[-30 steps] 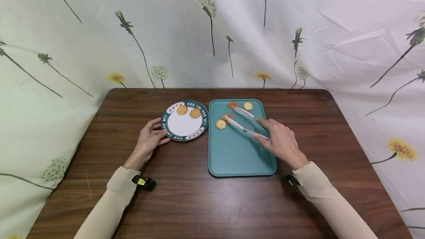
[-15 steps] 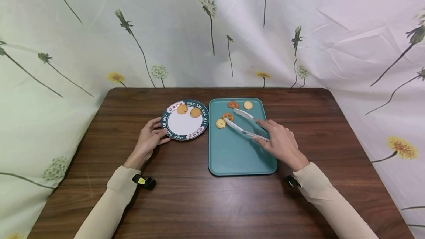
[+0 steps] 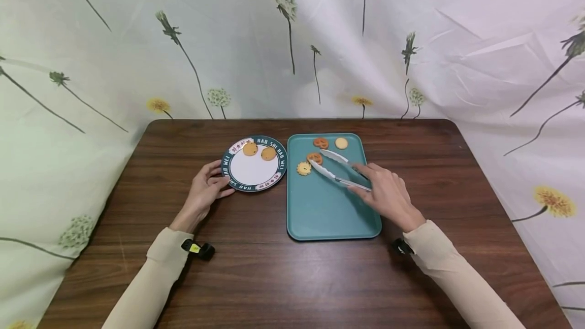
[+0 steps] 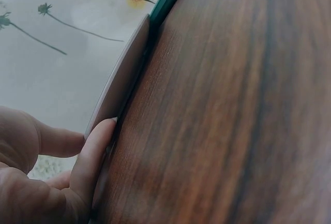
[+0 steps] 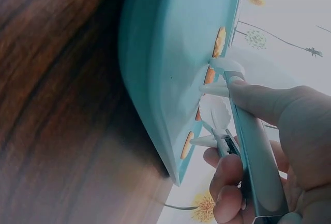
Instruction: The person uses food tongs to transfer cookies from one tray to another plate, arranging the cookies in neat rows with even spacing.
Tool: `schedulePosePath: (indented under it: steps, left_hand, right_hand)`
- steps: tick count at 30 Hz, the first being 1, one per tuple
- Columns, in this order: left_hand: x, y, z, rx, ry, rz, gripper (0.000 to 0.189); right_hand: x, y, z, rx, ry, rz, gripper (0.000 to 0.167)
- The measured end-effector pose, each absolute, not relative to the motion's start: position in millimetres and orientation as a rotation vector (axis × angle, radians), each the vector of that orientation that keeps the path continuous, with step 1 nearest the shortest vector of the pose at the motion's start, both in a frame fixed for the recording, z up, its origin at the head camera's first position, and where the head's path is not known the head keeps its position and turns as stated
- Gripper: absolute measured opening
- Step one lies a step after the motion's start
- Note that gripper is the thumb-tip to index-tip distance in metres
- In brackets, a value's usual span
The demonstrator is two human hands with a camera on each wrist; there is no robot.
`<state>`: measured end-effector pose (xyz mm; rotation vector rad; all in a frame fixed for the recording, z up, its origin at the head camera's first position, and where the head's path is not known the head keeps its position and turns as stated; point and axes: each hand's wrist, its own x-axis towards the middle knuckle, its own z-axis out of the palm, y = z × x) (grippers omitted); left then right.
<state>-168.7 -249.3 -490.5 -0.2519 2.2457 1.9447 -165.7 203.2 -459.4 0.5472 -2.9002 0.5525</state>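
Note:
My left hand (image 3: 204, 192) pinches the near-left rim of a round plate (image 3: 242, 179) with a dark green border, thumb on top and fingers at the edge. Two round brown cookies (image 3: 268, 154) lie on the plate's far side. My right hand (image 3: 387, 194) grips metal tongs (image 5: 253, 151) with white tips, their arms spread apart over a teal tray (image 3: 333, 217). The nearer tip touches or overlaps a pretzel-shaped cookie (image 3: 315, 158); the farther tip stands to its right. Beside that pretzel lies a flower-shaped cookie (image 3: 303, 168).
Another pretzel-shaped cookie (image 3: 321, 142) and a pale round cookie (image 3: 341, 143) lie at the tray's far end. The plate sits close against the tray's left edge. Plate and tray stand on a dark wooden table (image 3: 256, 278), with a flower-printed cloth (image 3: 247, 39) behind.
The pretzel-shaped cookie at the tongs' nearer tip has shifted very slightly. Both hands, the plate and the tray stay nearly still; the head view has tilted a little.

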Motion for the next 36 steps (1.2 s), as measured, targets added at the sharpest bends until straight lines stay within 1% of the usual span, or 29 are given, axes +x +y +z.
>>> schedulePosePath:
  steps: [18,36]
  left_hand:
    - [-171.4,-247.9,-491.6,-0.307,2.302,1.894,0.066]
    - [-169.3,-250.1,-490.0,-0.278,2.281,1.905,0.065]
  right_hand:
    - [-168.8,199.9,-460.2,0.581,-2.895,0.562,0.057]
    - [-171.0,197.4,-458.7,0.591,-2.886,0.594,0.057]
